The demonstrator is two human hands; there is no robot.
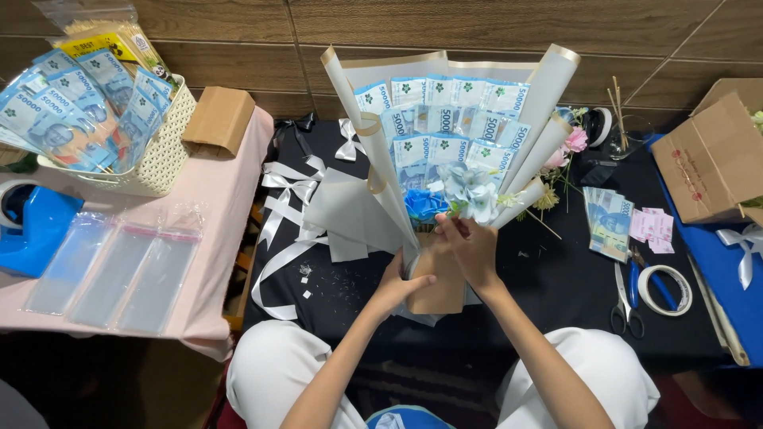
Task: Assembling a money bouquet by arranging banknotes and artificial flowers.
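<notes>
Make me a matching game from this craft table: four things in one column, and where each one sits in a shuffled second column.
Things:
1. scissors
2. tape roll
3. clear plastic sleeves
4. white basket

Places:
A. flat on the pink cloth, near its front edge
B. at the back of the pink cloth, full of banknotes
C. on the black cloth, just right of the scissors
D. on the black cloth, below the loose banknote stack

Pairs: 1-D, 2-C, 3-A, 4-B

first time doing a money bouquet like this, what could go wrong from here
The left hand alone grips the bouquet's brown base; a slack grip could tip the tall fan of banknotes. The right hand works by the pale blue flowers and might crush petals. Loose white ribbons nearby could snag.
</notes>
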